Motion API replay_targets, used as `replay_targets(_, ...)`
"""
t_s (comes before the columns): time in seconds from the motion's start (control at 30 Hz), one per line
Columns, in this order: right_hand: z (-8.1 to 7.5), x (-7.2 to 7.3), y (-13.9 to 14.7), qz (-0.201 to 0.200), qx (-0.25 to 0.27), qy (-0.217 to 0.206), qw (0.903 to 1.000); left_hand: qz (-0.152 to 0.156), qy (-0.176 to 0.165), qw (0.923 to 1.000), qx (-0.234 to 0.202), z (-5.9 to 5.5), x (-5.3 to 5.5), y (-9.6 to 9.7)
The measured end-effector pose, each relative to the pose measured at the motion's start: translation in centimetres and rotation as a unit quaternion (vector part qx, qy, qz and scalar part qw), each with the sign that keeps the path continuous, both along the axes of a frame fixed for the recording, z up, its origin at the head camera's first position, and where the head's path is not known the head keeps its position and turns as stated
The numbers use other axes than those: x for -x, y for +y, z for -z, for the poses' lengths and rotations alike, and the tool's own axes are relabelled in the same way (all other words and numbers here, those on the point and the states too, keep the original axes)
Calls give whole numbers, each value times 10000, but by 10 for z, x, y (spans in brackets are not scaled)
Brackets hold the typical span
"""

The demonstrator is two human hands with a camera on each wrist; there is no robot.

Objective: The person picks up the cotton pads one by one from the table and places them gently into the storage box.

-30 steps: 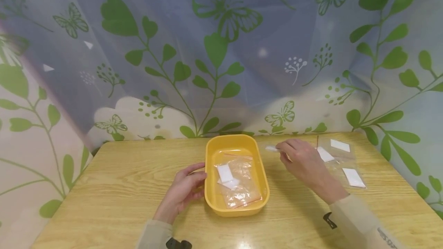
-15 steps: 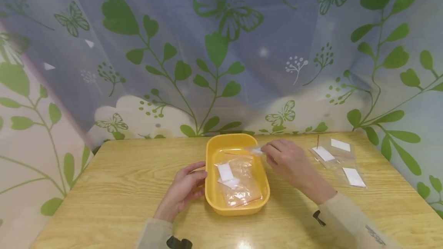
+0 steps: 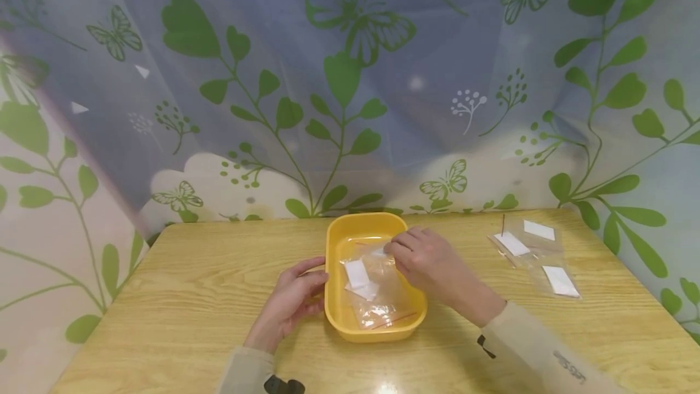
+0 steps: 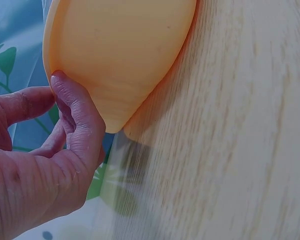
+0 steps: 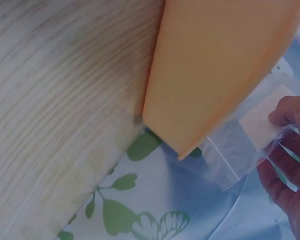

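Observation:
My left hand (image 3: 292,297) rests its fingertips against the outer left wall of a yellow plastic tray (image 3: 330,315); the left wrist view has these fingertips right at the rim. Over the tray's right side, my right hand (image 3: 432,263) pinches a small clear zip bag (image 5: 227,165). Inside that bag shows a white rectangular piece (image 5: 260,122), caught between thumb and fingers in the right wrist view. Other clear bags (image 3: 385,287) with white pieces (image 3: 357,273) lie in the tray, partly overlapping one another.
Several more clear bags with white pieces (image 3: 560,281) lie loosely grouped on the wooden table (image 3: 219,284) at the right. A leaf-and-butterfly curtain (image 3: 262,138) hangs along the table's back edge.
My right hand has moved left with its bag, from beside the tray to over its right half. My left hand stays at the tray's wall.

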State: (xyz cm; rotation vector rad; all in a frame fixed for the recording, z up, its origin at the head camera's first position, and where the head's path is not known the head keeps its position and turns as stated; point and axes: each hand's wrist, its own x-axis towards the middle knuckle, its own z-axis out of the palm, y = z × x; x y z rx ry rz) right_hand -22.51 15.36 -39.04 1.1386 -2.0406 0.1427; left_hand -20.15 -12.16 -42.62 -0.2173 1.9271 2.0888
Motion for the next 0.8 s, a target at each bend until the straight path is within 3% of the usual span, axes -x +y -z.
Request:
replay_targets(0.23,9,-1,-11,-149,-239,-219,9994,6,-8,10000,-21,1,0,0)
replay_targets(0.43,12,-7,-18,92,-793,-1064,9911,-23,-13,10000,-17,1,1,0)
replay_targets(0.63,11,-11,-24,308,-1241,-2444,9612,-16,-2,10000,1,0,1,0)
replay_targets(0.8,10,-11,-25,12,-1179,-3354,9347,13,9,10000,-40,1,1,0)
